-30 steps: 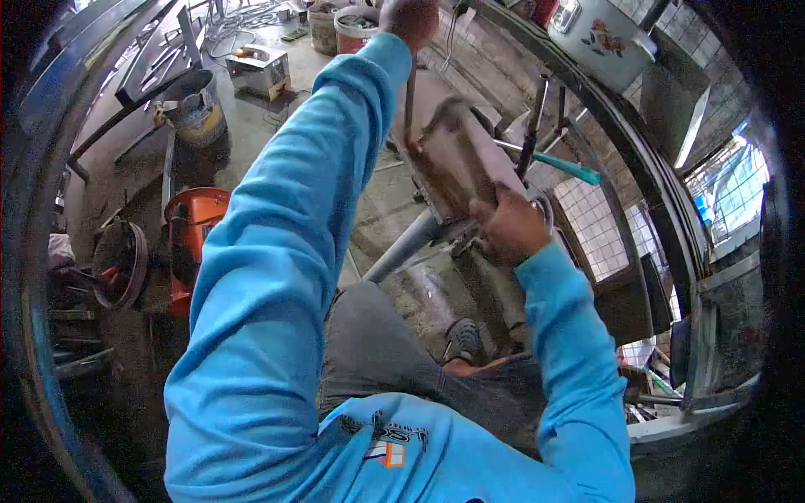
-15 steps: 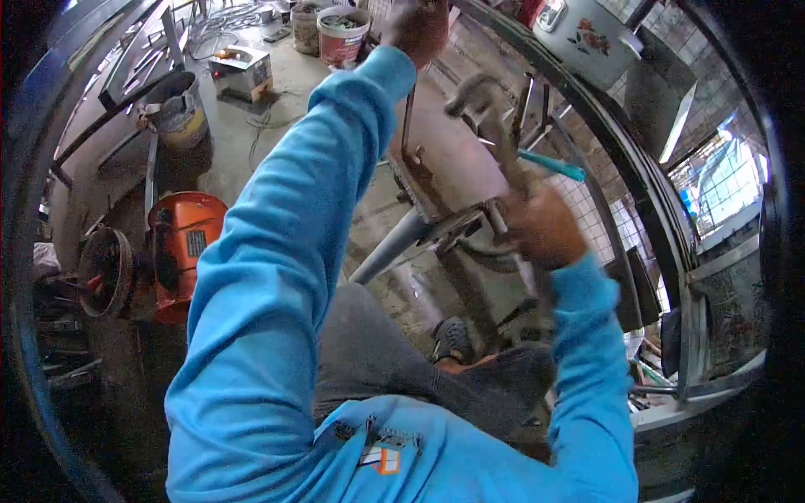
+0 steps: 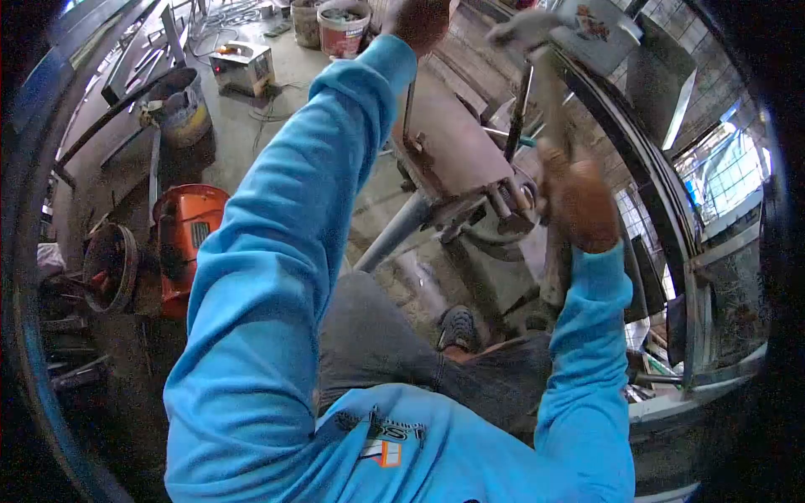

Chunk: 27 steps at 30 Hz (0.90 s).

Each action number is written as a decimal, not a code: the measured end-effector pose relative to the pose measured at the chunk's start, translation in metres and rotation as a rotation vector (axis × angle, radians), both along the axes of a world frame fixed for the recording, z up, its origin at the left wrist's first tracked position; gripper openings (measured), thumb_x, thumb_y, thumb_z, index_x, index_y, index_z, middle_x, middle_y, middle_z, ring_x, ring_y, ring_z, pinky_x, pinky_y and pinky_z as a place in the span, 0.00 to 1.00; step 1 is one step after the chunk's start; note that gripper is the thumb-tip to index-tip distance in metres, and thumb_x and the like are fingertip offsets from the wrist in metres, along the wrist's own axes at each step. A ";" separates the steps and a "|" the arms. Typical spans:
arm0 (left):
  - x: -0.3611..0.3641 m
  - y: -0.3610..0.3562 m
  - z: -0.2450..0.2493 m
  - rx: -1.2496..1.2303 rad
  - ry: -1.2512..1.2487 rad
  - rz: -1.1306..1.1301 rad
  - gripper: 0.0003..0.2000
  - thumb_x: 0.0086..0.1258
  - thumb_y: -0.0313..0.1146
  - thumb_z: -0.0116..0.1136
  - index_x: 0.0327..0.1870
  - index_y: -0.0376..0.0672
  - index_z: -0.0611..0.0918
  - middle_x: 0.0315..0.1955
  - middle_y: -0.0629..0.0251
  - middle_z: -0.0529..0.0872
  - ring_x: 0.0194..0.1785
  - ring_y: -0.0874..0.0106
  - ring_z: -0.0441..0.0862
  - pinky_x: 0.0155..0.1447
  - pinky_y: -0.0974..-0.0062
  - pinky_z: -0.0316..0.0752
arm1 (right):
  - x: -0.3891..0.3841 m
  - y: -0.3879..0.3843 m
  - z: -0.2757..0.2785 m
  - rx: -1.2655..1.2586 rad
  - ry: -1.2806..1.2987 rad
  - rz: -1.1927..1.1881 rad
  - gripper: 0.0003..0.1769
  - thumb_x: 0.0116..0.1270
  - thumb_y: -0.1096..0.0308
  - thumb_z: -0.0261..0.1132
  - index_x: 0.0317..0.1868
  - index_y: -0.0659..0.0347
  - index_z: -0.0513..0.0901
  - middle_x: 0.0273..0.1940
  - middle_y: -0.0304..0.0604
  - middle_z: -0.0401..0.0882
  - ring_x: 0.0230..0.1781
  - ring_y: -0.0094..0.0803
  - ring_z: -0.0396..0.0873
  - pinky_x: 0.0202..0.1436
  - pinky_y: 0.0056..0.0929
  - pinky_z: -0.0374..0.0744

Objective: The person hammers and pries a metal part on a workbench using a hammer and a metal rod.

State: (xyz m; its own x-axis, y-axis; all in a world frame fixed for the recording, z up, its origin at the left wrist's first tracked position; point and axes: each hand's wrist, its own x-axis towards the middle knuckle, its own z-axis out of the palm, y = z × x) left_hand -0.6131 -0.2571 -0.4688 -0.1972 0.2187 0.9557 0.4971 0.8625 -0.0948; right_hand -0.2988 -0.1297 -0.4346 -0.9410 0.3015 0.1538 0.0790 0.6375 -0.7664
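My right hand (image 3: pixel 580 201) is closed around the wooden handle of a hammer (image 3: pixel 549 96). The hammer's blurred head is raised at the upper right. At the top edge my left hand (image 3: pixel 419 23) looks closed on a thin metal rod (image 3: pixel 408 113), which runs down to a reddish-brown metal cylinder (image 3: pixel 453 138). A vise-like metal part (image 3: pixel 511 205) is at the cylinder's near end, left of my right hand. A grey pipe leg (image 3: pixel 390 235) slants down below the cylinder.
Left of me are an orange machine (image 3: pixel 186 243), a round metal rim (image 3: pixel 126 268) and a stained bucket (image 3: pixel 183 121). A metal box (image 3: pixel 241 69) and a white-and-red bucket (image 3: pixel 342 35) stand farther off. A metal frame (image 3: pixel 637 142) curves along the right.
My right hand has moved right and slightly up. The hammer head has risen away from the cylinder. My left hand has stayed almost in place.
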 end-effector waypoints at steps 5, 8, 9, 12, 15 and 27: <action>0.009 -0.005 0.008 -0.195 0.014 0.189 0.24 0.63 0.30 0.45 0.59 0.26 0.66 0.43 0.49 0.79 0.42 0.57 0.76 0.43 0.63 0.71 | -0.026 0.008 -0.088 0.339 0.081 -0.110 0.20 0.66 0.55 0.58 0.45 0.66 0.72 0.19 0.43 0.73 0.17 0.36 0.73 0.23 0.37 0.75; -0.014 -0.004 0.000 -0.425 -0.046 0.378 0.28 0.63 0.33 0.46 0.64 0.26 0.62 0.57 0.47 0.73 0.55 0.55 0.72 0.56 0.63 0.68 | -0.016 0.023 -0.097 0.253 -0.186 0.109 0.22 0.66 0.56 0.59 0.50 0.65 0.69 0.19 0.40 0.71 0.14 0.26 0.71 0.16 0.28 0.73; -0.014 -0.018 -0.003 -0.530 -0.030 0.423 0.30 0.64 0.35 0.46 0.65 0.26 0.60 0.59 0.49 0.71 0.58 0.54 0.71 0.61 0.65 0.65 | 0.006 0.027 -0.085 0.136 -0.171 0.096 0.22 0.66 0.57 0.59 0.51 0.65 0.69 0.19 0.40 0.71 0.14 0.26 0.71 0.16 0.28 0.74; -0.042 -0.063 -0.048 0.210 -0.370 -0.078 0.14 0.62 0.40 0.51 0.42 0.39 0.77 0.40 0.51 0.80 0.43 0.58 0.79 0.48 0.61 0.72 | 0.048 0.014 -0.103 -0.120 -0.300 -0.023 0.23 0.66 0.56 0.59 0.52 0.65 0.68 0.19 0.39 0.71 0.14 0.25 0.71 0.16 0.28 0.73; -0.063 -0.080 -0.116 0.224 -0.641 0.112 0.14 0.61 0.39 0.52 0.36 0.38 0.81 0.37 0.49 0.83 0.43 0.55 0.81 0.49 0.60 0.74 | 0.076 0.030 -0.175 -0.007 -0.281 -0.090 0.23 0.66 0.54 0.58 0.49 0.65 0.69 0.18 0.38 0.70 0.14 0.24 0.71 0.16 0.27 0.73; -0.072 -0.101 -0.259 1.136 -0.909 0.225 0.19 0.62 0.33 0.49 0.45 0.22 0.69 0.45 0.35 0.76 0.47 0.45 0.78 0.52 0.56 0.73 | 0.082 -0.007 -0.001 -0.232 0.035 0.060 0.18 0.68 0.57 0.57 0.50 0.61 0.72 0.21 0.36 0.71 0.15 0.22 0.70 0.17 0.22 0.70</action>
